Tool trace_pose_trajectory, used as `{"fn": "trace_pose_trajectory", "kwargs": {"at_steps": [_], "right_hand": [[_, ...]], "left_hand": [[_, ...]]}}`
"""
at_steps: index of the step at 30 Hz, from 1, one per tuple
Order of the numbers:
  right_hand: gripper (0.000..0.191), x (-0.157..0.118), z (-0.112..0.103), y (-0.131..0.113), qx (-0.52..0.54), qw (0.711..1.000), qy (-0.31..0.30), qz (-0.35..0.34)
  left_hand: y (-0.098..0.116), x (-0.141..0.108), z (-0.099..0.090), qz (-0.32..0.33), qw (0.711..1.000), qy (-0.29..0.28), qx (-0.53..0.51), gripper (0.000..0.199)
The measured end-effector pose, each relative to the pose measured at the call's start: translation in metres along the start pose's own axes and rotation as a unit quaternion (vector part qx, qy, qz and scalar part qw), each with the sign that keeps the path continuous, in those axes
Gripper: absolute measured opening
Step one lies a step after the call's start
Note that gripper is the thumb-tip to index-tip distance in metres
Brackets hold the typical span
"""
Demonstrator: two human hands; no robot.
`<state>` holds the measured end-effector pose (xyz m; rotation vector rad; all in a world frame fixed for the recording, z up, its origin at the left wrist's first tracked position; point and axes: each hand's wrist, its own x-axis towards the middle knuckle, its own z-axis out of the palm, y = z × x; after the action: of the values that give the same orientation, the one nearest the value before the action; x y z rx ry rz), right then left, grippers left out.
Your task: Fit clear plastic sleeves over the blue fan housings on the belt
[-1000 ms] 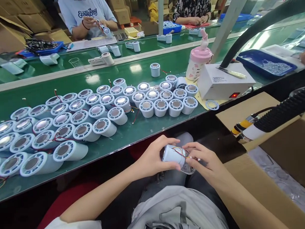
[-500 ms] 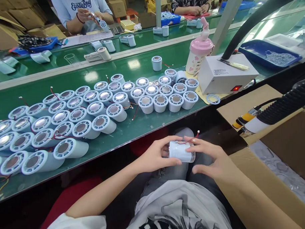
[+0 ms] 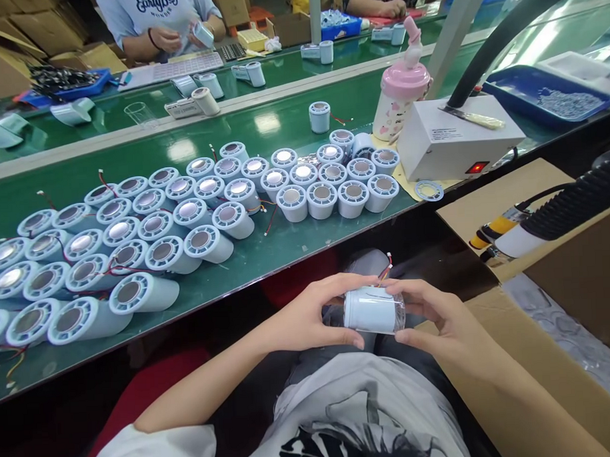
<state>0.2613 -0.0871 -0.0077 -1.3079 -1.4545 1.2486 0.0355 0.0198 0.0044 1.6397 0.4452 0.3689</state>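
Observation:
Above my lap I hold a light blue cylindrical motor housing [image 3: 370, 311] on its side, with a clear plastic cup or sleeve over its right part. My left hand [image 3: 315, 315] grips the left end, thumb below and fingers over the top. The fingers and thumb of my right hand [image 3: 433, 314] close on the clear plastic end. Thin red and dark wires with a small white connector [image 3: 389, 257] stick up from the housing's top. On the green bench [image 3: 286, 256] stand several rows of similar blue housings [image 3: 166, 253] with round metallic tops.
At the bench's right are a white box with a lit red switch [image 3: 459, 140], a pink-lidded cup [image 3: 400, 95] and a blue tray [image 3: 545, 93]. A black hose [image 3: 574, 202] reaches over a carton [image 3: 493, 335] holding clear plastic pieces. Two co-workers [image 3: 163, 33] sit across the bench.
My right fingers have moved from the housing's top and side onto its plastic-covered right end. The housing has shifted slightly right, and its wires now stand up between my hands.

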Motion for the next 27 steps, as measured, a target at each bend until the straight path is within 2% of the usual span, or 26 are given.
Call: {"fn": "trace_pose_trajectory", "kwargs": {"at_steps": [6, 12, 19, 27], "right_hand": [[0.037, -0.002, 0.0, 0.001, 0.094, 0.994, -0.017, 0.045], [0.033, 0.001, 0.003, -0.003, 0.196, 0.975, -0.018, 0.104], [0.034, 0.004, 0.008, 0.0, 0.288, 0.945, -0.008, 0.158], [0.04, 0.006, 0.016, 0.0, 0.333, 0.918, -0.019, 0.215]], "left_hand": [[0.002, 0.0, -0.001, 0.037, 0.997, -0.005, 0.068, 0.075], [0.002, 0.0, -0.002, 0.074, 0.992, -0.012, 0.098, 0.076], [0.001, -0.001, -0.003, 0.098, 0.99, -0.012, 0.104, 0.077], [0.001, -0.001, -0.003, 0.118, 0.988, -0.017, 0.1, 0.077]]}}
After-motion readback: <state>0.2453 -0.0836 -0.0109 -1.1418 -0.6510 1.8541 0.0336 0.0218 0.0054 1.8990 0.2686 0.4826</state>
